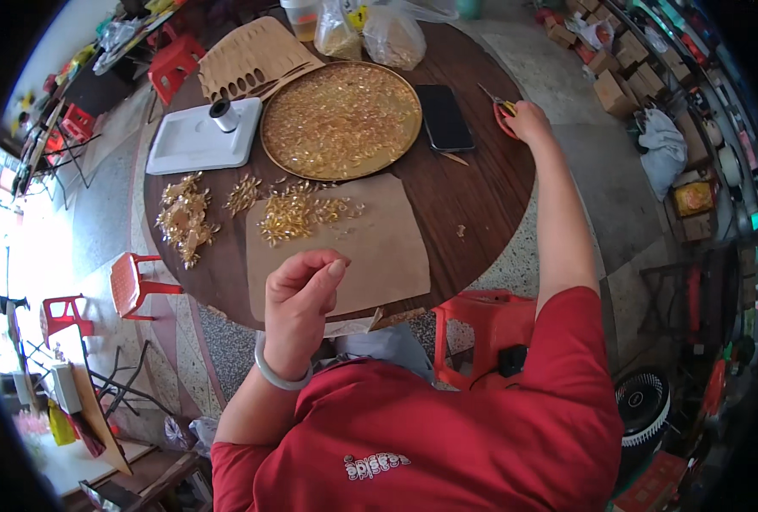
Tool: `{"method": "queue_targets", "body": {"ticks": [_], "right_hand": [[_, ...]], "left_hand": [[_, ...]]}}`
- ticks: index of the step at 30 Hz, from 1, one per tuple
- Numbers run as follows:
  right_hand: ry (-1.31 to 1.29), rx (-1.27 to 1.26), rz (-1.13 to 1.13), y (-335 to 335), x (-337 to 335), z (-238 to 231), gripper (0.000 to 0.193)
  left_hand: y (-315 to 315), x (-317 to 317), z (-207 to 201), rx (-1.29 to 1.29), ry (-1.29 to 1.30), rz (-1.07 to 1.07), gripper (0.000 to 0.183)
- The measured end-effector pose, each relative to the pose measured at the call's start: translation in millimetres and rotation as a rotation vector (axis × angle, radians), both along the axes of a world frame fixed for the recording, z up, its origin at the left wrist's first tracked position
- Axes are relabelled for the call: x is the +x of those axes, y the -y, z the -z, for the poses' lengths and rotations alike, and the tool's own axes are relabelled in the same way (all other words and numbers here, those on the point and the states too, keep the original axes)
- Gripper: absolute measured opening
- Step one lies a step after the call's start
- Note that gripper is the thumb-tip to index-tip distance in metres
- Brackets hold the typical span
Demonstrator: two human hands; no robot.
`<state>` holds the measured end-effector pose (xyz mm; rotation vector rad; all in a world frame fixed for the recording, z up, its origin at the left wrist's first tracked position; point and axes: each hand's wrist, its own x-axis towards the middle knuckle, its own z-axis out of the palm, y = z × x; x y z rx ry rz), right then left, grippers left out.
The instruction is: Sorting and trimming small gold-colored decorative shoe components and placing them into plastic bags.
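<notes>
My left hand (304,286) is raised over the near part of a brown paper sheet (379,256), thumb and forefinger pinched together. Whatever may be between those fingertips is too small to name. At the table's right edge, my right hand (532,124) has its fingers closed on the red and yellow handles of a pair of scissors (504,113), whose points face away from me. Small shiny gold pieces (289,213) lie in a loose pile on the sheet's far left part. A round gold-rimmed tray (341,119) beyond it is covered with similar glittering pieces.
A black phone (446,118) lies right of the tray. To its left are a white tray (195,149) with a spool (222,114), a cut cardboard piece (255,55) and another gold heap (187,218). Plastic bags (393,38) stand behind. A red stool (486,333) is under the near edge.
</notes>
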<state>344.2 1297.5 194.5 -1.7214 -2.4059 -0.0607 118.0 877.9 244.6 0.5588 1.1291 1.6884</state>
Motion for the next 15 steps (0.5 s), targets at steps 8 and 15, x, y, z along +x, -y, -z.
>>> {"method": "queue_targets", "body": {"ticks": [8,15], "right_hand": [[-0.060,-0.099,0.034,21,-20,-34,0.035],[-1.320,-0.878,-0.858,292,-96,-81,0.041]], "left_hand": [[37,-12,-26,0.095,-0.051,-0.102,0.007],[66,-7,-57,0.294,-0.397,0.011,0.006]]}}
